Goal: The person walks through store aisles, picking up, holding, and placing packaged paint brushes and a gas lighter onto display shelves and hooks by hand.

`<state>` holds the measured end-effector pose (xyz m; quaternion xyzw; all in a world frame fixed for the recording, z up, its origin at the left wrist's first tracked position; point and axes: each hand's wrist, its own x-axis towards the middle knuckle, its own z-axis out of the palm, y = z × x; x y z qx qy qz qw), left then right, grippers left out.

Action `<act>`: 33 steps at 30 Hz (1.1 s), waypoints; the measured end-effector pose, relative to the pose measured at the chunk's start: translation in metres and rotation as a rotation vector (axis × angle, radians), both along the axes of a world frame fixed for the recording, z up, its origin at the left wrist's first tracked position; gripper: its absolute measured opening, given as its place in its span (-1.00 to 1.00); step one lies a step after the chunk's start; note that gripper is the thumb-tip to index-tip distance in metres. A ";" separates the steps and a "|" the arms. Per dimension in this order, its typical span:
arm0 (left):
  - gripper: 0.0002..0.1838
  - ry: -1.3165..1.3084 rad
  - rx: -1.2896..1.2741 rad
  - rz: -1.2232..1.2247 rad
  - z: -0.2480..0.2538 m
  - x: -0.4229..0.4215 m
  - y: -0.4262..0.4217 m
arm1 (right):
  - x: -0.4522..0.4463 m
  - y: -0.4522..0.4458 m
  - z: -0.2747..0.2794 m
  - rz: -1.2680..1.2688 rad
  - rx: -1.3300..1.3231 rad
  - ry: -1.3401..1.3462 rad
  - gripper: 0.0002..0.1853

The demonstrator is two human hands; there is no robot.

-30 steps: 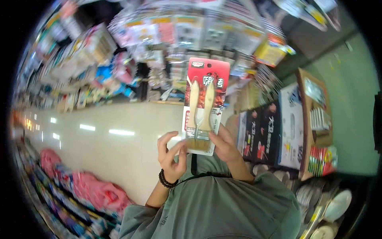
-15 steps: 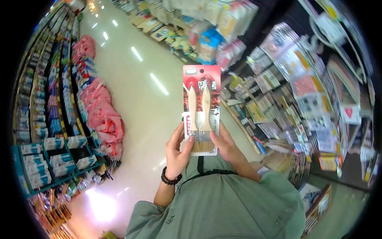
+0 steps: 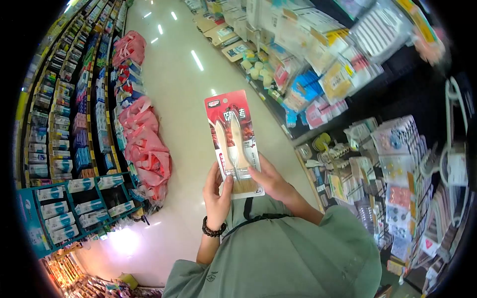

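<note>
A red and white blister pack [image 3: 233,144] holds two brushes with pale wooden handles and tan bristles. It is held upright in front of my body, tilted slightly to the left. My left hand [image 3: 217,198] grips its lower left edge, thumb on the front over the bristle end. At the lower right edge, my right hand [image 3: 271,180] pinches the pack with its thumb on the front. The fingers behind the card are partly hidden. A dark bead bracelet [image 3: 213,227] circles my left wrist.
Shelves of boxed goods [image 3: 62,124] line the left, with pink plastic bags [image 3: 144,149] beside them. A teal rack of white packs [image 3: 82,206] stands lower left. Hanging packaged goods [image 3: 397,174] fill the right side. A pale shiny floor [image 3: 184,99] runs between.
The view has swung, bringing the left shelves and aisle into sight. My left hand has closed onto the pack, and the pack now leans left. My right hand still holds it.
</note>
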<state>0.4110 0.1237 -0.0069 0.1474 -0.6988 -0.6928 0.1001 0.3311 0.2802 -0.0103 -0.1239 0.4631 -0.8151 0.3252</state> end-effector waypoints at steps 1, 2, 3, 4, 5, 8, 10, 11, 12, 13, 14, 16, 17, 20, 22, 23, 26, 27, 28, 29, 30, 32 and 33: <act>-0.45 -0.024 0.003 0.023 0.000 -0.011 -0.009 | -0.011 -0.009 -0.001 0.010 0.014 0.004 -0.45; -0.44 -0.047 0.009 0.046 -0.002 -0.023 -0.016 | -0.026 -0.017 -0.002 0.031 0.011 -0.014 -0.45; -0.44 -0.072 0.017 0.067 -0.004 -0.033 -0.023 | -0.038 -0.025 -0.004 0.051 0.012 -0.036 -0.45; -0.44 -0.076 0.021 0.068 -0.006 -0.044 -0.030 | -0.049 -0.032 -0.006 0.074 0.015 -0.060 -0.45; -0.44 -0.079 0.024 0.072 -0.007 -0.058 -0.039 | -0.061 -0.040 -0.009 0.082 0.037 -0.064 -0.45; -0.45 -0.081 0.025 0.084 -0.020 -0.104 -0.068 | -0.111 -0.068 -0.020 0.116 0.108 -0.048 -0.46; -0.45 -0.111 0.024 0.078 -0.030 -0.135 -0.090 | -0.146 -0.089 -0.025 0.153 0.174 -0.050 -0.48; -0.45 -0.127 0.020 0.071 -0.034 -0.154 -0.104 | -0.167 -0.103 -0.027 0.140 0.177 -0.033 -0.48; -0.45 -0.144 0.015 0.065 -0.039 -0.176 -0.120 | -0.188 -0.118 -0.032 0.128 0.179 -0.017 -0.49; -0.45 -0.096 0.002 0.104 -0.043 -0.198 -0.133 | -0.207 -0.133 -0.034 0.116 0.182 -0.004 -0.49; -0.45 -0.080 -0.027 0.089 -0.048 -0.222 -0.149 | -0.232 -0.149 -0.036 0.130 0.203 0.002 -0.48; -0.46 -0.052 -0.086 0.061 -0.047 -0.265 -0.189 | -0.279 -0.183 -0.032 0.158 0.247 0.011 -0.46; -0.47 -0.056 -0.102 0.060 -0.042 -0.286 -0.207 | -0.301 -0.200 -0.028 0.163 0.262 -0.001 -0.45; -0.48 -0.063 -0.147 0.051 -0.020 -0.352 -0.260 | -0.361 -0.253 -0.009 0.126 0.268 0.031 -0.46; -0.49 -0.077 -0.136 0.049 -0.006 -0.389 -0.285 | -0.400 -0.278 -0.003 0.136 0.263 0.059 -0.47; -0.48 -0.082 -0.166 0.055 -0.004 -0.405 -0.296 | -0.416 -0.289 -0.005 0.133 0.258 0.064 -0.47; -0.46 -0.030 -0.257 0.087 -0.013 -0.447 -0.331 | -0.461 -0.326 -0.011 0.133 0.245 -0.004 -0.48; -0.46 -0.056 -0.245 0.081 -0.010 -0.462 -0.343 | -0.476 -0.338 -0.013 0.135 0.247 -0.042 -0.49; -0.47 -0.082 -0.232 0.074 -0.009 -0.475 -0.355 | -0.489 -0.351 -0.015 0.129 0.256 -0.024 -0.51; -0.47 -0.098 -0.205 0.072 -0.015 -0.490 -0.365 | -0.507 -0.363 -0.016 0.121 0.266 -0.003 -0.53; -0.47 -0.112 -0.179 0.070 -0.020 -0.505 -0.380 | -0.523 -0.377 -0.020 0.113 0.274 0.019 -0.54; -0.47 -0.141 -0.160 0.078 -0.022 -0.541 -0.401 | -0.559 -0.393 -0.063 0.139 0.338 0.057 -0.63; -0.47 -0.158 -0.197 0.078 -0.032 -0.558 -0.416 | -0.579 -0.409 -0.070 0.142 0.315 0.052 -0.64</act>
